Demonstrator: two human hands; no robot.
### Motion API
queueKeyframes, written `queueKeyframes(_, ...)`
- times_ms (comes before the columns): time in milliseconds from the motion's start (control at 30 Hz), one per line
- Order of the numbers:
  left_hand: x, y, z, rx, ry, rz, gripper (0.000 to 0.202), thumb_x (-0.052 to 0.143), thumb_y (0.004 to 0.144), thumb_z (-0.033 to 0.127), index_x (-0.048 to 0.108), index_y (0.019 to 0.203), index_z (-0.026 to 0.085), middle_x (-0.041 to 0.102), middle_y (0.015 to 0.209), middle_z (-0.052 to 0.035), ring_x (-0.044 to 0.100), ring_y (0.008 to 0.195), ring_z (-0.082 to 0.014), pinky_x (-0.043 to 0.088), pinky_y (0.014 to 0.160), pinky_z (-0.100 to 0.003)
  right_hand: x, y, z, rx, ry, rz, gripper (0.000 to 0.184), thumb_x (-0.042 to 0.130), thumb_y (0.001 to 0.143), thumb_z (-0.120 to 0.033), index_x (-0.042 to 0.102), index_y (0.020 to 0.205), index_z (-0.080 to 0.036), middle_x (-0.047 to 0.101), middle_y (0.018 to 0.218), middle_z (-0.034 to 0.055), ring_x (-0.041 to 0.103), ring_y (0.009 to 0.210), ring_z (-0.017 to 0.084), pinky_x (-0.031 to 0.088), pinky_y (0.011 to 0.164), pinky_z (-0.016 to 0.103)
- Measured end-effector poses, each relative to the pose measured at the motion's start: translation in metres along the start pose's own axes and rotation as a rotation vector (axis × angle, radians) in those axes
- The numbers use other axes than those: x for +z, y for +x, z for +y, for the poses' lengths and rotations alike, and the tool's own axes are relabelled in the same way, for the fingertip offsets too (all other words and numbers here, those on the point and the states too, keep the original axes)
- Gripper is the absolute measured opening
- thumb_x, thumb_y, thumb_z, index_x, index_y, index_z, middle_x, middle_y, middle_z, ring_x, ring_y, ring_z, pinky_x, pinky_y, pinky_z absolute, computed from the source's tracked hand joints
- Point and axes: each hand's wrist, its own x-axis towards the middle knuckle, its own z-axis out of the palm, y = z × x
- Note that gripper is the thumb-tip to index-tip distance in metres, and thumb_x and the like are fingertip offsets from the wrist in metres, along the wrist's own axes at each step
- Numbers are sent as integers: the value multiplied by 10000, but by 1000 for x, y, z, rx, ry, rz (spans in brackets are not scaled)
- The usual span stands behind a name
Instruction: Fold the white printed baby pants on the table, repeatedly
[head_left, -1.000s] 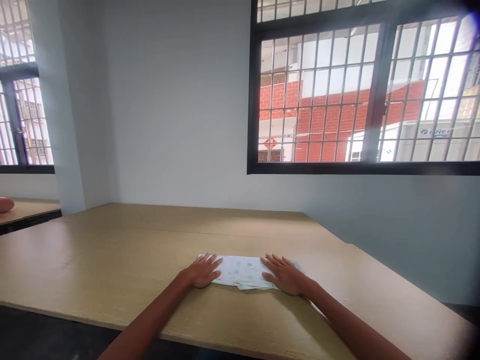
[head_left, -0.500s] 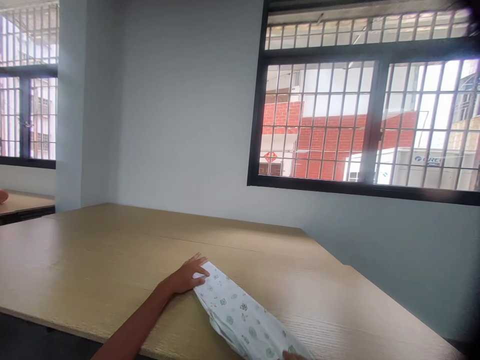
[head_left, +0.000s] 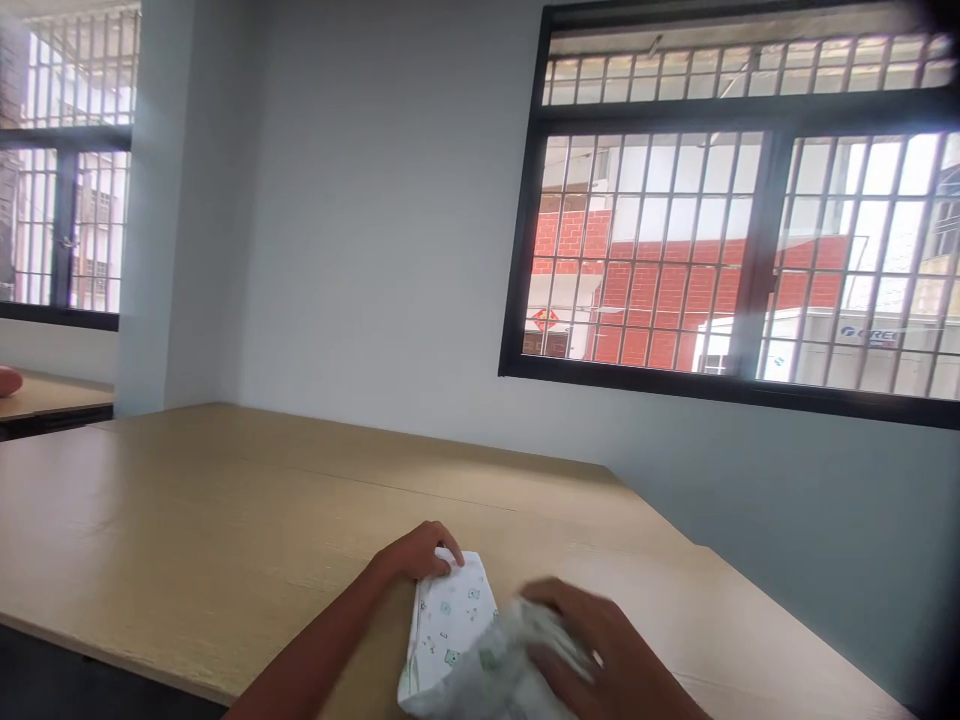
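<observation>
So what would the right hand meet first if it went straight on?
The cloth: the right hand, blurred, points left with bunched cloth under it. Past that lies the flat part, then probably the left hand at its corner.

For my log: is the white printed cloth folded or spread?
Folded: the white printed cloth lies doubled, pinched by the left hand, its end bunched in the right hand.

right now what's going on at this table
A person is handling a white printed cloth on a wooden table. The left hand pinches the cloth's far edge, where the fabric lies flat. The right hand, blurred, grips the near part of the cloth, which is bunched up.
</observation>
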Motion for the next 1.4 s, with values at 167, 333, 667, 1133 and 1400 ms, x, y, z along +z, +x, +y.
queueKeyframes(167, 19, 9, 4, 31, -139, 97, 187, 608, 692, 232, 728, 771, 112, 656, 693, 11, 553, 658, -160, 389, 551, -215, 37, 105, 33, -86, 99, -279, 249, 579, 851, -242, 674, 1080, -263, 709, 1038, 32, 650, 896, 231, 515, 778, 324)
queueKeyframes(333, 8, -7, -10, -1, -113, 169, 268, 583, 688, 208, 734, 881, 99, 697, 801, -37, 576, 710, -161, 436, 636, -231, 108, 126, 92, -14, 102, -208, 217, 583, 815, -195, 686, 1005, -208, 710, 1034, 55, 644, 950, 248, 501, 837, 351)
queueKeyframes(667, 7, -6, 10, 19, -3, 305, 378, 486, 788, 186, 644, 1131, 184, 652, 1111, -70, 564, 1034, -216, 435, 935, -333, 132, 109, 103, 121, -73, 9, 222, 549, 900, -270, 590, 1100, -181, 598, 1132, 108, 578, 1019, 239, 468, 816, 334)
queueKeyframes(1133, 19, -5, 9, -236, 306, -36, 701, 520, 867, 560, 283, 1486, 331, 147, 1596, -91, 93, 1448, -383, 127, 1112, -610, 125, 107, 82, -54, -158, 18, 149, 561, 857, -182, 612, 989, -229, 607, 1063, 61, 549, 1010, 236, 418, 882, 354)
queueKeyframes(1400, 13, -4, 23, 71, 116, 137, 462, 439, 859, 180, 526, 1312, 205, 571, 1325, -77, 510, 1224, -220, 362, 1079, -346, 135, 107, 95, -147, 0, -123, 217, 498, 892, -207, 612, 1072, -168, 637, 1116, 108, 562, 1070, 269, 446, 935, 427)
